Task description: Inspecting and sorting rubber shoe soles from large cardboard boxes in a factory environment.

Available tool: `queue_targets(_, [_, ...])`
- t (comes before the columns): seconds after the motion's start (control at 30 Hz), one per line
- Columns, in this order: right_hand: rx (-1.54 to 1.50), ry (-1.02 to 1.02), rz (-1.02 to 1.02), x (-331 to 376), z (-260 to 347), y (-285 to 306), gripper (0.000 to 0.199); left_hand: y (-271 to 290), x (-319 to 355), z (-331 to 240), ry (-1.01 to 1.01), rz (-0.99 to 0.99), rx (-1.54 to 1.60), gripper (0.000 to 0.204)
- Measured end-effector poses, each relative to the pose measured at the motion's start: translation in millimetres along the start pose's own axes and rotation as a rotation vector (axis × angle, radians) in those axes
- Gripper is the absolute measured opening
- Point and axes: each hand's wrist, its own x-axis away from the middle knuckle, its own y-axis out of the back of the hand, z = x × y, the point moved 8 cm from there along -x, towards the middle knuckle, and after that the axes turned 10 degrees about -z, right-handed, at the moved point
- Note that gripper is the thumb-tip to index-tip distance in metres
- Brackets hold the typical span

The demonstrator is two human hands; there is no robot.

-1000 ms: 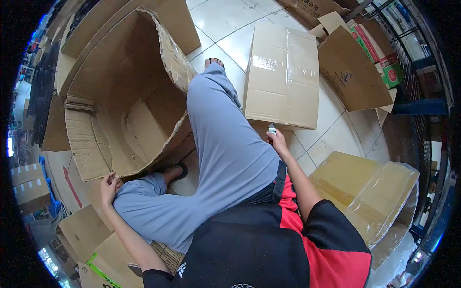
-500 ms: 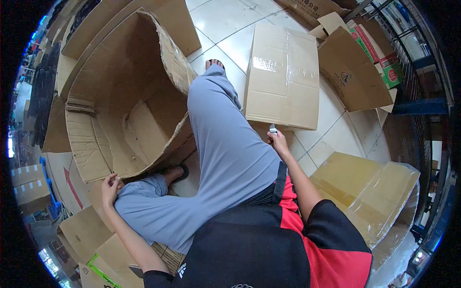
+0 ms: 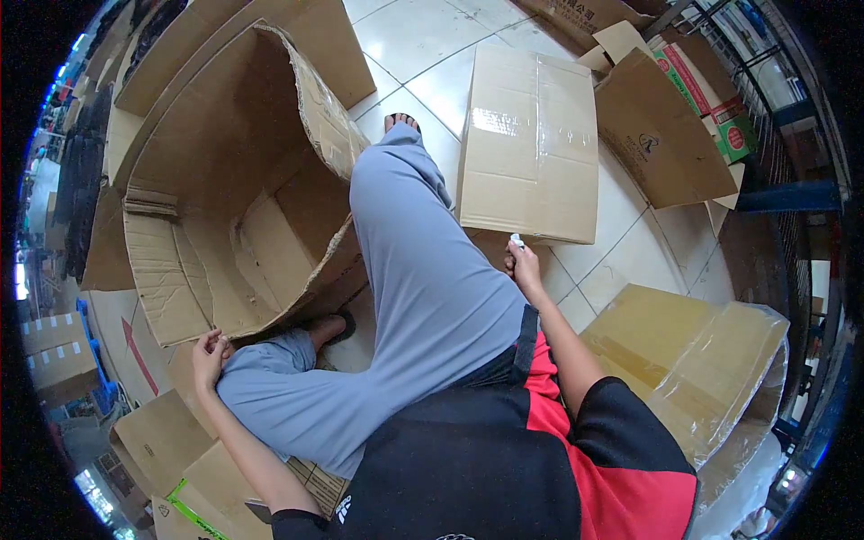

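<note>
A large cut-open cardboard box [image 3: 261, 261] gapes on the left, its upper edge torn and ragged. My left hand [image 3: 210, 354] is closed at the box's near lower edge, its fingertips pinching the cardboard there. In my closed right hand [image 3: 522, 265] is a small box cutter [image 3: 517, 240], only its white-and-grey end showing above the fingers. That hand is beside my right thigh, just short of the near side of a taped, closed carton [image 3: 531, 144]. Whether the cutter touches this carton, I cannot tell.
On the right, a tape-covered cardboard piece [image 3: 675, 351] and an open carton [image 3: 661, 135] with a red-and-green package [image 3: 711, 99] lie by a metal rack [image 3: 787, 198]. More cartons [image 3: 166, 436] stand at lower left. My legs stretch between the boxes over white floor tiles [image 3: 423, 54].
My right hand has turned slightly, so the cutter's end shows whiter and tilts differently. The left hand stays at the box edge, almost unmoved.
</note>
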Motion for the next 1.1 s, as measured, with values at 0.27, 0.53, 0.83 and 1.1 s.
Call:
queue_targets(0.27, [-0.146,-0.016,0.034,3,-2,-1,0.026,1,0,-1,-0.005,-0.013,-0.074,0.031])
queue_targets(0.53, [0.063,0.258,-0.120,-8,2,17,0.018,-3,-2,-2,0.017,0.019,0.012,0.032])
queue_targets(0.83, [-0.386,-0.199,0.181,11,-3,-8,0.028,-1,1,-3,0.017,-0.014,-0.042,0.031])
queue_targets(1.1, [0.012,0.052,-0.044,2,11,8,0.030,-1,3,-4,0.034,-0.024,-0.037,0.033])
